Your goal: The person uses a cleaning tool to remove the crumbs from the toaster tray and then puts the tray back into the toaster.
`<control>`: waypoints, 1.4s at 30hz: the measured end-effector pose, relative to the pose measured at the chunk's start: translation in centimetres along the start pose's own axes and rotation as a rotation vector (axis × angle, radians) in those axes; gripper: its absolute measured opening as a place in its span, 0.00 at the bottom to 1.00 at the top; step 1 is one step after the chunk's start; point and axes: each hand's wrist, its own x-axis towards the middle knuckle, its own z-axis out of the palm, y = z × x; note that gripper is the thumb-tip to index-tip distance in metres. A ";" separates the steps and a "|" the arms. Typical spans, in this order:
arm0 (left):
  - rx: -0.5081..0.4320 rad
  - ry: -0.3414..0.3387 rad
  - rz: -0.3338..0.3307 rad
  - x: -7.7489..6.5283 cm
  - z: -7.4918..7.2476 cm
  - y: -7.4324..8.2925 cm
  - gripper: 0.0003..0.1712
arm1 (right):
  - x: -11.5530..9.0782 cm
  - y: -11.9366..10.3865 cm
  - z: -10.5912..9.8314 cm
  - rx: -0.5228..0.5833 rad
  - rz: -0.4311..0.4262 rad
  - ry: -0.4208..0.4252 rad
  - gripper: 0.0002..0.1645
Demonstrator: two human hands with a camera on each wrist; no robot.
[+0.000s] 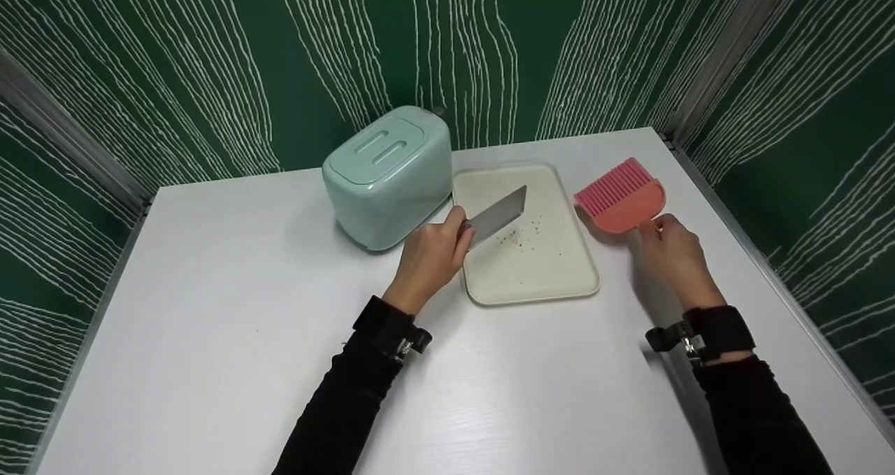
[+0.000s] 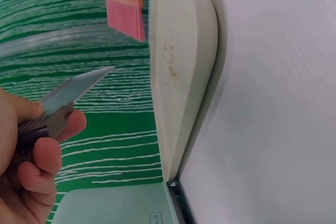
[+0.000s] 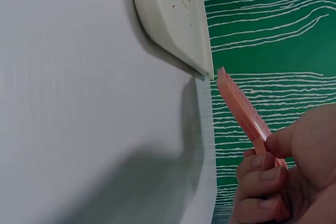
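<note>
In the head view my left hand [image 1: 432, 254] grips a broad-bladed knife [image 1: 500, 215] by its dark handle [image 2: 46, 127]. The blade points up and right, over the left part of a cream tray [image 1: 535, 279]. Brown crumbs [image 1: 517, 239] are scattered on the tray's middle. To the tray's right, my right hand [image 1: 675, 254] holds an orange hand brush [image 1: 629, 209] by its short handle, thumb and fingers pinching it. The pink bristles [image 1: 612, 185] face up and left, raised above the table. The right wrist view shows the brush [image 3: 244, 108] nearly edge-on.
A mint-green toaster [image 1: 391, 174] stands left of the tray, close to its upper left edge. Everything rests on a white table [image 1: 231, 335]. Green panels [image 1: 475, 55] with white wavy lines rise behind the table and at both sides.
</note>
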 end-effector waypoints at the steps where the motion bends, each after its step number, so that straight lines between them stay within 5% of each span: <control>1: -0.005 0.000 -0.002 0.0 0.0 0.0 0.11 | 0.0 0.2 -0.1 0.008 0.012 -0.010 0.28; 25: -0.027 -0.020 -0.033 -0.3 0.0 -0.2 0.11 | 1.1 2.8 -0.1 -0.022 0.141 -0.086 0.25; 42: -0.042 -0.004 -0.023 -0.5 0.0 -0.3 0.11 | 1.1 3.9 0.0 -0.034 0.132 -0.032 0.26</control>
